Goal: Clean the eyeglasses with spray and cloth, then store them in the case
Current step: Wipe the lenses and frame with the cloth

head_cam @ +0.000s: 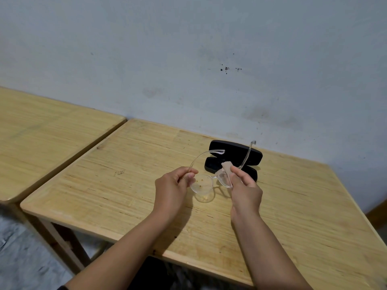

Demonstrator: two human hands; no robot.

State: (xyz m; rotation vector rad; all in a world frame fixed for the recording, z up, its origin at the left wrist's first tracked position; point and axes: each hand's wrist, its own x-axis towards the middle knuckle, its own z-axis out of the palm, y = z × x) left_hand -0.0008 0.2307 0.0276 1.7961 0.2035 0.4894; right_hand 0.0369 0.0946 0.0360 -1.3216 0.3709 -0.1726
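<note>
A second table stands at the left, just beside the main table. Over the middle of the main table, the left hand pinches the glasses at one temple hinge, fingers clenched on the clear frame. The right hand presses a beige cloth around the other lens, fingers grasping it. Behind, near the far edge, the black case lies open.

Dim, even indoor light; soft arm shadows on counter; sharp centre, wide-angle bending at edges, no glare.
</note>
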